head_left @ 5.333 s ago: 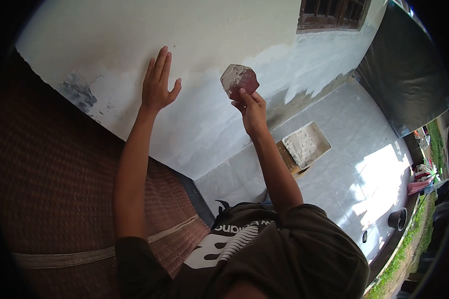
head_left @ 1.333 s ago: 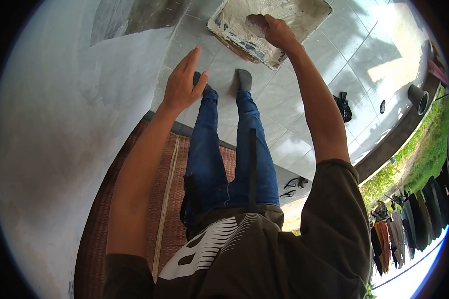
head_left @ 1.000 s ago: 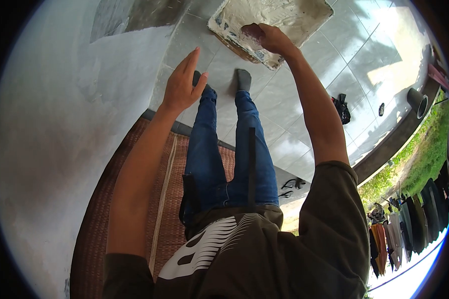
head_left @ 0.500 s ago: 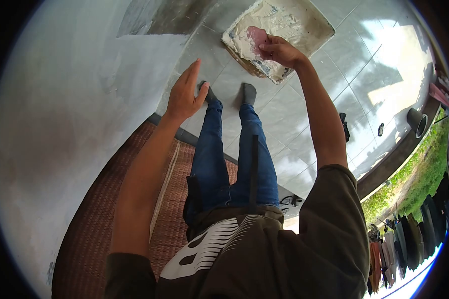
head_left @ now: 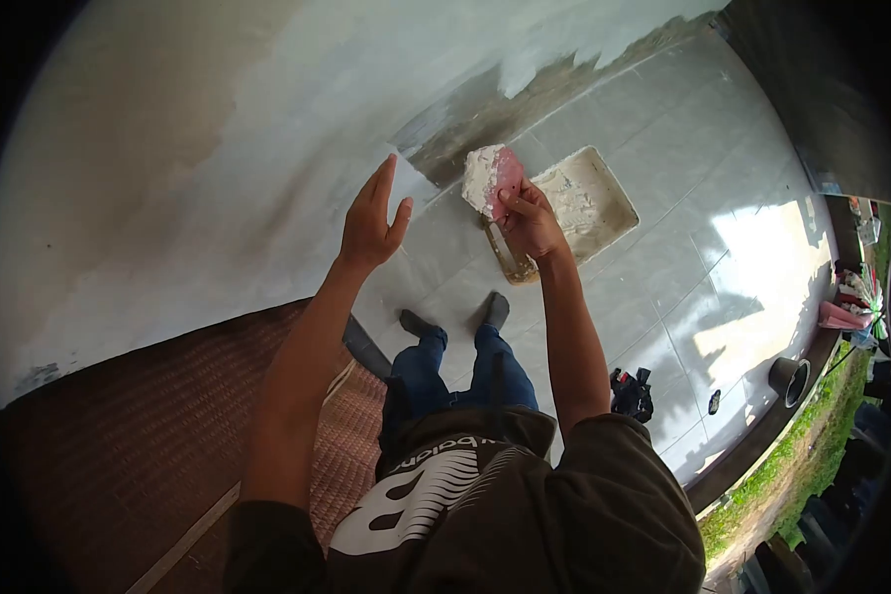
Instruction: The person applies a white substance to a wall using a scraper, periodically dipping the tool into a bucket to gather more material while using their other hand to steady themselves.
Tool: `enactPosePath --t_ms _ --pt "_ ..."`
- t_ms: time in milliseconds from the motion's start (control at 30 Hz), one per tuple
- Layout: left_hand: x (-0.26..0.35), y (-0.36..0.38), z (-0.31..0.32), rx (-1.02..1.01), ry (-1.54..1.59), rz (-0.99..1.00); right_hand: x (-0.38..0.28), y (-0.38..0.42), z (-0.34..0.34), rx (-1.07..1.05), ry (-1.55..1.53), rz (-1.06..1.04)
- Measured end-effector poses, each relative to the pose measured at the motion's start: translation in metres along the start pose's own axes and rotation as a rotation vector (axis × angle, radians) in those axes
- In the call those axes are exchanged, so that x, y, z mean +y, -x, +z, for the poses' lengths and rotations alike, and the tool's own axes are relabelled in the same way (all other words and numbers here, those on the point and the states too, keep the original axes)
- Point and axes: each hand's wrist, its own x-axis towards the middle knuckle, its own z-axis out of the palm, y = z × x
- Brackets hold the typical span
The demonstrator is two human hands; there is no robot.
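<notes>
My right hand (head_left: pixel 533 220) grips a flat pink scraper (head_left: pixel 508 172) by its lower edge. Thick off-white paste (head_left: pixel 480 178) covers the scraper's left side. Behind that hand, on the tiled floor, lies a shallow rectangular tray (head_left: pixel 619 213) with more of the paste spread inside. My left hand (head_left: pixel 369 226) is raised near the wall (head_left: pixel 218 178), fingers stretched up and thumb apart, holding nothing. The wall is pale and patchy, with a darker grey, uncoated-looking strip (head_left: pixel 465 129) along its base.
A brown woven mat (head_left: pixel 168 426) lies along the wall at the lower left. On the grey tiles (head_left: pixel 663 267) to the right are a black object (head_left: pixel 632 394) and a small dark item (head_left: pixel 714 402). A dark bucket (head_left: pixel 789 380) stands by the floor's edge, with grass beyond.
My right hand has lifted the scraper out of the tray, now with a load of paste on it. The view has turned, showing more wall. My left hand stays raised and open.
</notes>
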Motion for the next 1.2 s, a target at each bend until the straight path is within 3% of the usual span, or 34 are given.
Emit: enactPosePath --t_ms 233,633,1200 --pt "0.01 -0.002 -0.084 0.166 -0.072 0.062 -0.007 -0.002 0.084 -0.115 0.097 -0.151" --pt "-0.005 0.047 -0.204 0.371 -0.176 0.238 0.043 0.029 0.208 -0.043 0.295 -0.4" --pt "-0.068 0.129 -0.285 0.531 -0.205 0.272 0.142 0.025 0.307 -0.179 0.418 -0.491"
